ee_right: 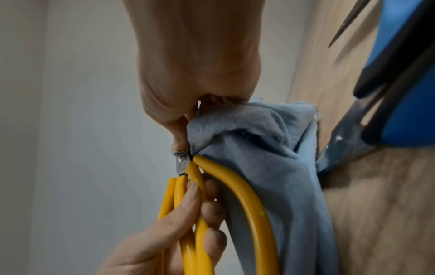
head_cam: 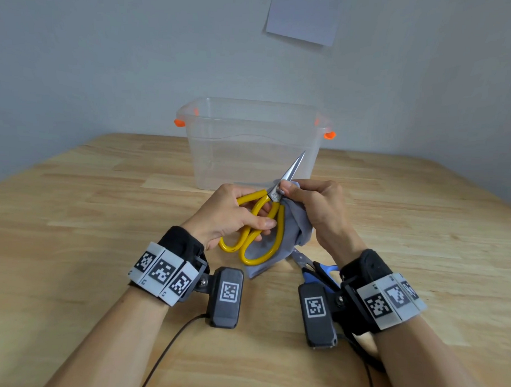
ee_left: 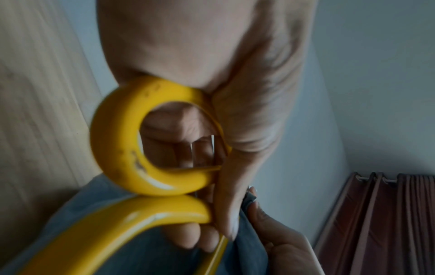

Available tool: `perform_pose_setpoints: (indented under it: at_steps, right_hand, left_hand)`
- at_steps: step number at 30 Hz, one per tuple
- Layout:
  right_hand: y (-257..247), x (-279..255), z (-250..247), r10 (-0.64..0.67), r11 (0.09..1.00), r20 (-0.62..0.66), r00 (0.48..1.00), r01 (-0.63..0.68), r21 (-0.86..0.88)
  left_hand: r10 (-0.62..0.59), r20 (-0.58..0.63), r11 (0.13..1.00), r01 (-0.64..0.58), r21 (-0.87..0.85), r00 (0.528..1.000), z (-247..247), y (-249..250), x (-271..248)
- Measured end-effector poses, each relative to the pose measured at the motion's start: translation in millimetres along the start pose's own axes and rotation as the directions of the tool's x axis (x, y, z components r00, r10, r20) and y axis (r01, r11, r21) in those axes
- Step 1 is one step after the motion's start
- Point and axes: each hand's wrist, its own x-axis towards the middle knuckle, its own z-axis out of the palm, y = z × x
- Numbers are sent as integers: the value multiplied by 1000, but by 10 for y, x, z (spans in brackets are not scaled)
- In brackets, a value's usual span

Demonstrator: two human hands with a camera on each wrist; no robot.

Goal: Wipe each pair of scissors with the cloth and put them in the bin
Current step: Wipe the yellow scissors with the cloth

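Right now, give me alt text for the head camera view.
A left hand holds yellow scissors while the right hand presses a grey cloth to the blade base. Behind stands a clear bin; blue scissors lie on the table.

This looks like a plain room in a home, set up for recording rather than a workshop or a shop. A light wooden table [head_cam: 102, 231] of joined planks stands against a bare pale wall [head_cam: 108, 58], with a second wall meeting it at the far right corner. A sheet of paper [head_cam: 304, 18] is stuck on the far wall above a clear plastic bin [head_cam: 249, 164] with orange clips. The left wrist view shows reddish-brown pleated curtains [ee_left: 388, 223] hanging from a rail on the right, a household touch. Both wrists carry bands with black-and-white square markers [head_cam: 161, 272] and small cameras, with cables trailing over the near table edge.
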Motion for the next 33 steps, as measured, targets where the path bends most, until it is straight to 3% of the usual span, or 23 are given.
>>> perform_pose_setpoints:
  at_steps: [9,20,26,33]
  right_hand:
    - [71,18,17,-166,974,-95,982,148,-173]
    - [150,79,-4,-149,985,-175,973,132,-107]
    - [119,68,-29,-32,995,-103,994,42,95]
    - [96,85,-90,26,970,148,989,-61,236]
  left_hand:
    - [-10,5,1000,10,-3,1000,0,4,-8]
    - [-11,32,1000,12,-23,999,12,16,-19]
    - [-29,5,996,29,-90,1000,20,32,-10]
    - [-31,-49,992,25,-126,998,-16,15,8]
